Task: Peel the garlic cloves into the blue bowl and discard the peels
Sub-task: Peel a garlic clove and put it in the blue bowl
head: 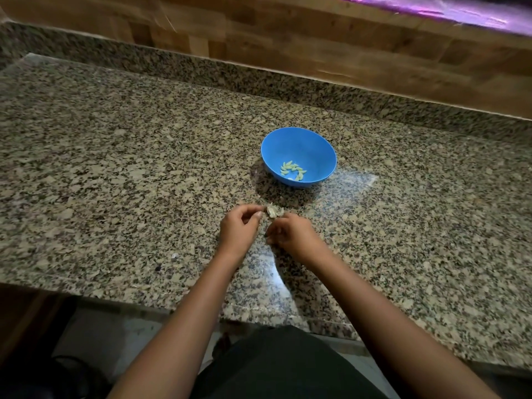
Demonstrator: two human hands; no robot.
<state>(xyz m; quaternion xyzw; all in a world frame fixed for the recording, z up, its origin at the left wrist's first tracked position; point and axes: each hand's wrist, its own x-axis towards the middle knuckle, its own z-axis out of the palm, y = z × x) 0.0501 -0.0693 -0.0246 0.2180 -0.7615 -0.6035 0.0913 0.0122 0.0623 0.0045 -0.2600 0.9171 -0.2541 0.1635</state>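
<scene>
Pinching papery, pale garlic peels [275,211], left hand [240,226] and right hand [290,231] meet near blue bowl [316,148].

Both forearms outstretched, left hand [240,226] and right hand [290,232] close together, fingers curled inward.

Dim overall; overhead glare patches on countertop [273,272]; bowl [322,145] shadow falls left; edges warped, blurred.

peeled cloves [293,170] in blue bowl [316,145]
</scene>
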